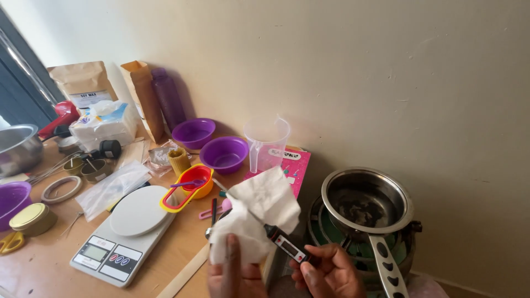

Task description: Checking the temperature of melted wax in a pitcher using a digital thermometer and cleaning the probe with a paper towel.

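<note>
Head view: the left hand (234, 273) is closed around a crumpled white paper towel (255, 212), thumb pressed up its front, with the remaining fingers hidden behind the sheet. The right hand (328, 273) pinches the black body of a digital probe thermometer (287, 244) between thumb and fingertips, so both hands are closed on their items. The thermometer lies tilted just left of the steel saucepan (367, 200), its upper end running into the towel. Handling judgement: the thermometer is light and rigid, its plastic body fragile at the display, and is best taken by the body, clear of the probe; the towel is soft, limp, weightless and tears readily when wet. The probe tip is hidden inside the towel, so its condition cannot be determined. Both wrists are cut off by the lower frame edge. The burner beneath the saucepan is largely concealed, and the dark residue in the pan cannot be identified. Left of the saucepan, the worktop (49, 259) carries a white kitchen scale (124, 234).
</note>
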